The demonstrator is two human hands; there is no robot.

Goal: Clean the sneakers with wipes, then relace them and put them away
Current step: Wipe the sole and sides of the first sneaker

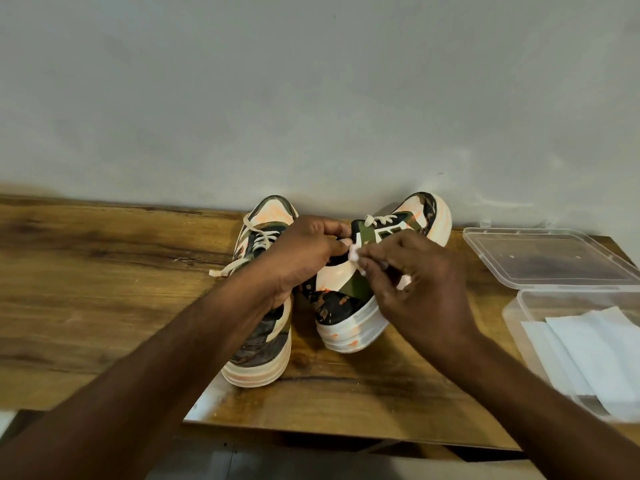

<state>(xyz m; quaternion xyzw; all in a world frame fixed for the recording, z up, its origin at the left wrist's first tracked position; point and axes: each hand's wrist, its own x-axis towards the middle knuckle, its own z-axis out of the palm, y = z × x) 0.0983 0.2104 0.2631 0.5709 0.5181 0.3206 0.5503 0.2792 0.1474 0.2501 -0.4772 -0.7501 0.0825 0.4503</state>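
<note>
Two camouflage sneakers with thick pale soles stand on the wooden table (104, 289), toes toward the wall. The left sneaker (258, 327) has loose cream laces trailing to its left. The right sneaker (349, 306) sits tilted, heel toward me. My left hand (304, 251) grips the collar of the right sneaker. My right hand (415, 289) pinches a small white wipe (355, 252) against that sneaker's upper near the tongue. Most of the wipe is hidden under my fingers.
A clear plastic box (512, 317) holding white wipes (588, 351) sits at the table's right edge, its open lid (540, 258) lying flat behind it. A grey wall rises directly behind the sneakers. The table's front edge runs close below my forearms.
</note>
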